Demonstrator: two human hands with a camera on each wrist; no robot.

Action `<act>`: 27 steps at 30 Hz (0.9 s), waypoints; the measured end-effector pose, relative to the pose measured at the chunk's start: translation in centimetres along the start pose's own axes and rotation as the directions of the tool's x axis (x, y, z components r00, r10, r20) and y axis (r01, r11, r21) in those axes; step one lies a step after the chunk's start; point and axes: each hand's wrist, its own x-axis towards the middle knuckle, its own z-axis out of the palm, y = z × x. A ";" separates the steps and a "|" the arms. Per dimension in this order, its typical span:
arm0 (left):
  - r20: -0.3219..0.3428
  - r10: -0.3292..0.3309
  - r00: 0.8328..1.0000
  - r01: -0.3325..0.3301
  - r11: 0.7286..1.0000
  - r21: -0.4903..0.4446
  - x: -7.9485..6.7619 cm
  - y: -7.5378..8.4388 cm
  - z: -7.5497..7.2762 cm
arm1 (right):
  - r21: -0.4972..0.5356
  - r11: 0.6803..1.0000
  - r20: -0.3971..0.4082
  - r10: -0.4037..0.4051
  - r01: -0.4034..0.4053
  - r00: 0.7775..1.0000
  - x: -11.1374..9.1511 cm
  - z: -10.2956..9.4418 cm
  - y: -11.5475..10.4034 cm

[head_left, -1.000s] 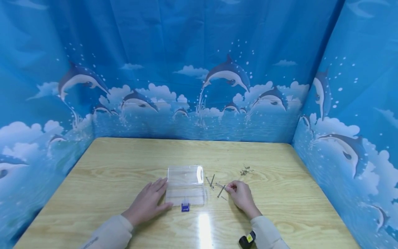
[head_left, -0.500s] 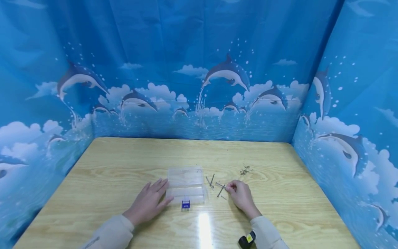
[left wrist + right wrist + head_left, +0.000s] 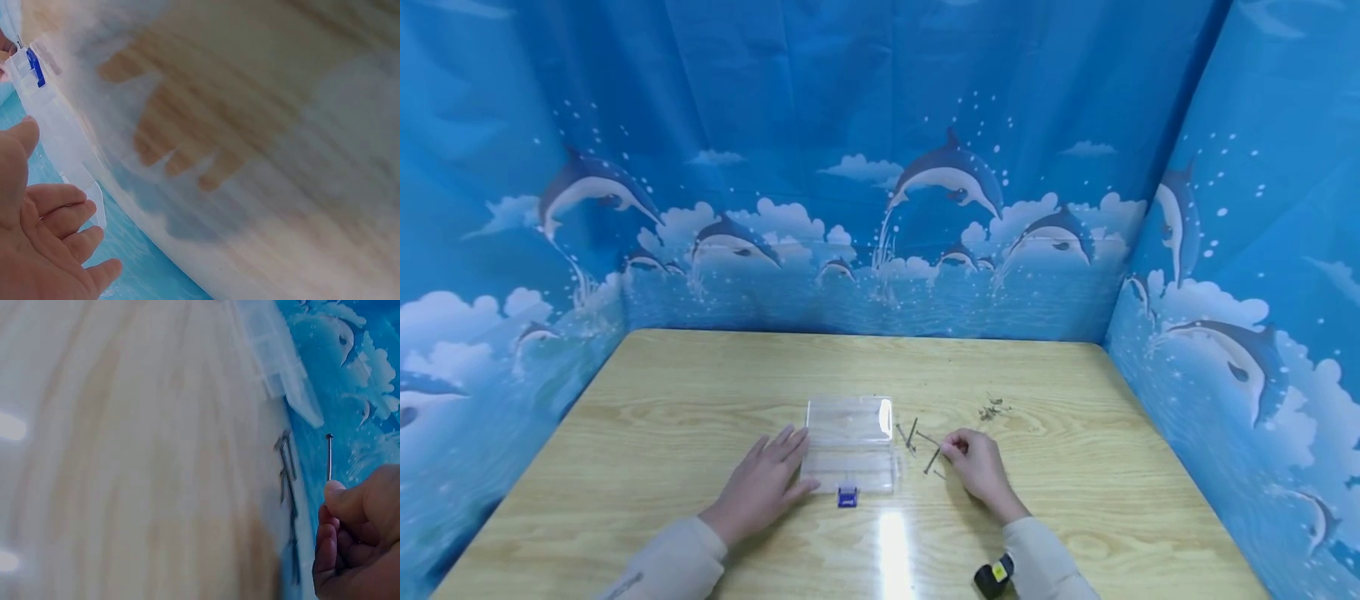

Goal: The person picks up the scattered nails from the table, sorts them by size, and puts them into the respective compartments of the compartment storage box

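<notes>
Right wrist view showed the right hand [image 3: 365,534] pinching a nail [image 3: 329,456] near one end between thumb and finger, its headed end jutting clear of the fingertips. From the head view, that nail pointed toward the clear box [image 3: 848,421], with loose nails [image 3: 932,461] just beside it. The left hand [image 3: 762,483], fingers extended, lay at the box's left edge.

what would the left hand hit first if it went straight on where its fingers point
Most likely the clear plastic box, right by the fingertips of the left hand; whether they touch its edge is hard to tell.
</notes>
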 end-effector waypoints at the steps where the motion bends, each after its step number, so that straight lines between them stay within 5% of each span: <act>1: 0.001 0.000 1.000 0.000 1.000 -0.001 0.0 0.0 0.0 | 0.014 1.000 0.012 -0.002 0.002 1.000 0.1 0.1 -0.4; 10: -0.002 0.006 1.000 -0.006 1.000 0.000 0.0 -0.1 0.1 | 0.088 0.992 0.128 -0.100 0.089 0.987 0.6 1.7 -4.4; 17: 0.006 0.005 1.000 -0.004 1.000 -0.019 0.0 -0.3 0.3 | 0.048 0.983 0.199 -0.186 0.180 0.962 0.8 3.6 -6.0; 27: -0.011 0.010 1.000 -0.010 0.999 -0.035 -0.1 -0.1 0.3 | -0.057 0.958 0.198 -0.267 0.283 0.943 0.8 4.8 -6.7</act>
